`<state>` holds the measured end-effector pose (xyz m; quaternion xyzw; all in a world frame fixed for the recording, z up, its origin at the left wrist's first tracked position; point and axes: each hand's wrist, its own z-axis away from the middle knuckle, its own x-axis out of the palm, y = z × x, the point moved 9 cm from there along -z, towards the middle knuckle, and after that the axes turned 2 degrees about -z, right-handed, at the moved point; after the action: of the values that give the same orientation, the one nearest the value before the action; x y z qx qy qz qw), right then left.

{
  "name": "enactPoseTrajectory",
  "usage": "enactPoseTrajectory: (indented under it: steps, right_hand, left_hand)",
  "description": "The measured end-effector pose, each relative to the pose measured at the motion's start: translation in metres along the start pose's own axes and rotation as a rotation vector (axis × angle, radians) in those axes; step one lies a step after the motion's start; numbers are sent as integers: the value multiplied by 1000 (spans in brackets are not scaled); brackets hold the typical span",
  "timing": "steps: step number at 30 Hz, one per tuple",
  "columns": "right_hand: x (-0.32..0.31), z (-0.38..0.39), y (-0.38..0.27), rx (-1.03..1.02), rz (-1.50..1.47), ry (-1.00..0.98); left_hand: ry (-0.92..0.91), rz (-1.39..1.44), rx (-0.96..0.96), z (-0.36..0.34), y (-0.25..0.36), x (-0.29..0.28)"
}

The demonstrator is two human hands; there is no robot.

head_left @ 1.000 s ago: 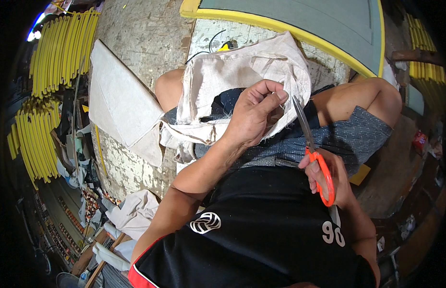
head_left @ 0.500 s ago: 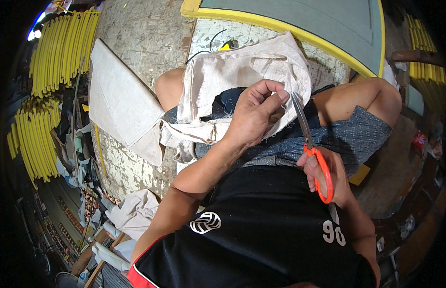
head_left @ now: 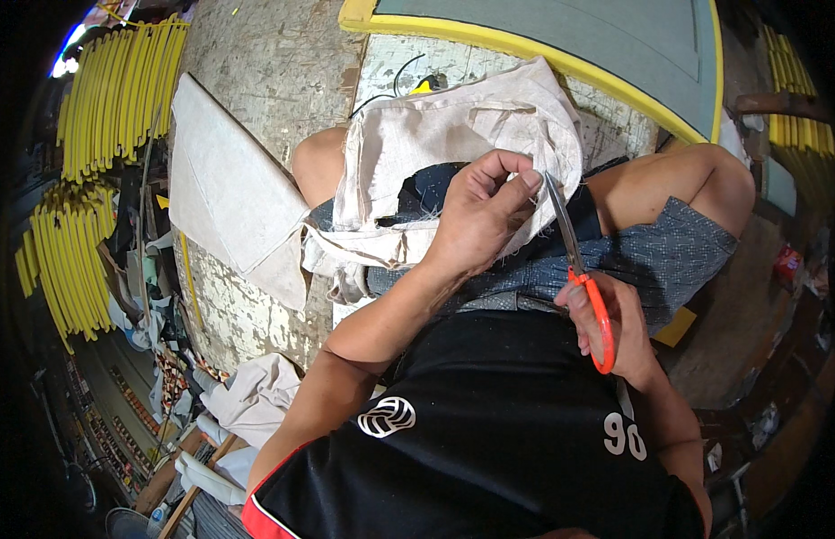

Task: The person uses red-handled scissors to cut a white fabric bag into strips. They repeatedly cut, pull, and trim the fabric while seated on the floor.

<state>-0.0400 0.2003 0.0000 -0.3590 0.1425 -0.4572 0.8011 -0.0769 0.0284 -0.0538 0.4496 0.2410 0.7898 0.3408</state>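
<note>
A beige cloth piece [head_left: 453,135] lies bunched over my lap and knees. My left hand [head_left: 480,216] pinches its edge near the middle of the view, fingers closed on the fabric. My right hand [head_left: 610,328] grips orange-handled scissors [head_left: 579,269], whose metal blades point up toward the pinched edge, the tips right next to my left fingers. I sit with bare knees apart, in patterned grey shorts and a black shirt.
A folded stack of beige cloth [head_left: 224,189] lies on the worn floor at my left. Yellow curved rods [head_left: 112,99] hang in rows at the far left. A grey panel with a yellow rim [head_left: 543,45] lies ahead. More cloth scraps [head_left: 256,395] sit lower left.
My hands and the scissors stay almost still. The blades have shifted only slightly along the cloth edge.
</note>
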Motion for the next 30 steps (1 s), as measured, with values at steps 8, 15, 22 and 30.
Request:
enactPoseTrajectory:
  steps: [8, 15, 22, 30]
  right_hand:
    - [-4, 1, 1, 12, 37, 10]
    - [-32, 4, -31, -308, 69, 308]
    - [-24, -60, -52, -429, 35, 361]
    - [-21, -70, -34, -431, -277, 348]
  left_hand:
    - [-33, -138, 60, 2, 4, -1]
    - [-12, 45, -35, -2, -1, -11]
    - [-62, -47, -42, 9, -12, 9]
    - [-82, 109, -119, 8, -28, 6]
